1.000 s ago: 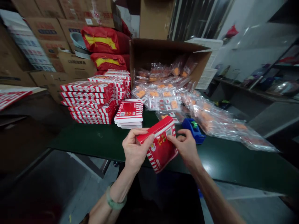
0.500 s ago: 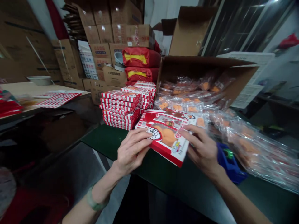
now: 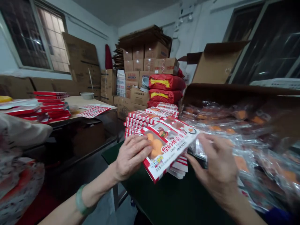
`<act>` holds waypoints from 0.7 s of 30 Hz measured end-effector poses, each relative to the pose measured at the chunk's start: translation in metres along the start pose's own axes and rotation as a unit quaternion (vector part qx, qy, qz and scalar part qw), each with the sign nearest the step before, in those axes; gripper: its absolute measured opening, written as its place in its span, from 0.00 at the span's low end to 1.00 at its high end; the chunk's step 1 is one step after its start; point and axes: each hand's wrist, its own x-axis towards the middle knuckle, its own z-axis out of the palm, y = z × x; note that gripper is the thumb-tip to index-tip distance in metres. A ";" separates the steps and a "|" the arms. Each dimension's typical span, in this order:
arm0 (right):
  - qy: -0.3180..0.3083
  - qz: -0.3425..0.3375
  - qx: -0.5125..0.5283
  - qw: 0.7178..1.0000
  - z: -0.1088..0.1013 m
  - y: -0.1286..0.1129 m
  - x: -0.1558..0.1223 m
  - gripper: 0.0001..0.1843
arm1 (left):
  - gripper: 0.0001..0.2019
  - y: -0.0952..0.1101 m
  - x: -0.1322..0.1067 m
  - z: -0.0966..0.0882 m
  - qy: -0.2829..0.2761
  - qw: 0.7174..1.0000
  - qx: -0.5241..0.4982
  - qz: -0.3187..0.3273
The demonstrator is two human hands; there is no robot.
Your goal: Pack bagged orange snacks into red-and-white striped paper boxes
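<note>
Fingers (image 3: 142,153) of L hand (image 3: 132,156) grip tilted bx (image 3: 170,140); R hand (image 3: 217,167) half-spread @ edge, hold unclear; green tabletop (image 3: 168,198), ctns (image 3: 132,76) behind.

Right hand (image 3: 217,170) motion-blurred; whether its fingertips grip the printed box (image 3: 173,142), unclear. Box hides much of the flat card stack (image 3: 179,167) beneath. Co-worker cut off at left edge, pale sleeve (image 3: 23,131) showing. Blue object (image 3: 276,216), lower right: cropped, smeared. Packet (image 3: 241,163) labels illegible.
</note>
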 end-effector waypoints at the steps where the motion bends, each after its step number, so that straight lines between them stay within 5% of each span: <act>1: -0.008 0.019 0.003 1.000 0.002 0.007 0.001 0.32 | 0.12 -0.014 0.001 -0.006 0.004 0.999 0.040 0.001; 5: -0.055 0.056 0.016 0.997 0.015 0.016 -0.016 0.27 | 0.15 -0.075 0.023 -0.010 -0.010 0.971 0.239 -0.003; 9: -0.113 0.042 0.006 0.993 0.029 -0.003 -0.046 0.16 | 0.16 -0.116 0.077 0.040 -0.295 0.908 0.286 -0.078; 12: -0.155 0.033 0.000 0.987 0.033 -0.017 -0.065 0.13 | 0.11 -0.119 0.106 0.101 -0.367 0.889 0.262 -0.085; 15: -0.214 0.054 0.010 0.975 0.032 -0.020 -0.081 0.16 | 0.10 -0.105 0.110 0.152 -0.400 0.886 0.225 -0.071; 21: -0.229 0.096 0.052 0.967 0.031 -0.003 -0.109 0.18 | 0.10 -0.090 0.103 0.186 -0.424 0.886 0.187 -0.028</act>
